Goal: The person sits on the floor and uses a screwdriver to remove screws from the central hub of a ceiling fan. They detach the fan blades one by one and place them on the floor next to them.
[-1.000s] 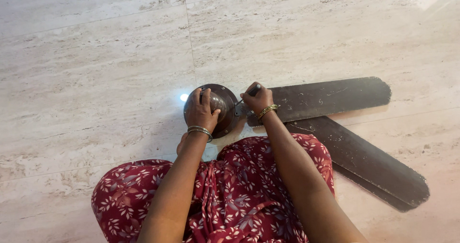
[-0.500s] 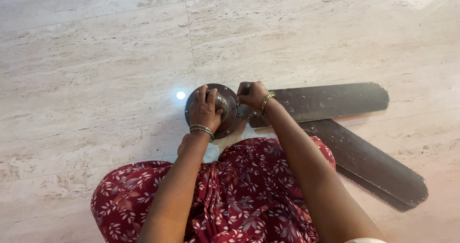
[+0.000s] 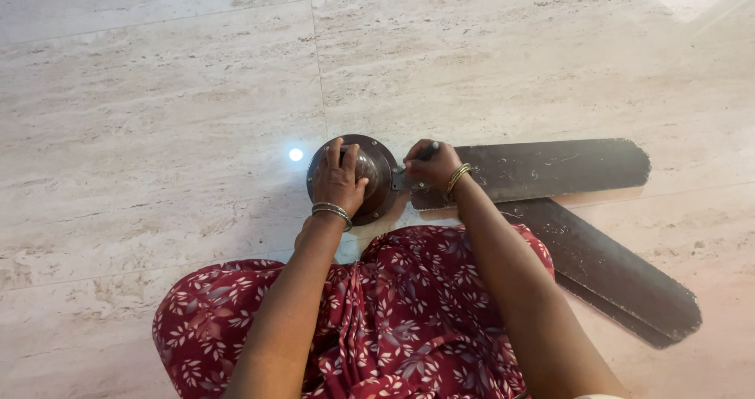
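My left hand (image 3: 338, 180) lies over the round fan motor (image 3: 376, 175) on the floor (image 3: 157, 116), fingers curled onto its dome. My right hand (image 3: 432, 165) has its fingers pinched around a dark-handled screwdriver (image 3: 425, 152) at the base of the upper fan blade (image 3: 543, 169).

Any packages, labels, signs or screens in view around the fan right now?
None in view. Only the dark brown ceiling fan motor hub under the left hand, the fan blades on the pale stone-tile floor, and a dark-handled tool in the right hand; none shows a label.
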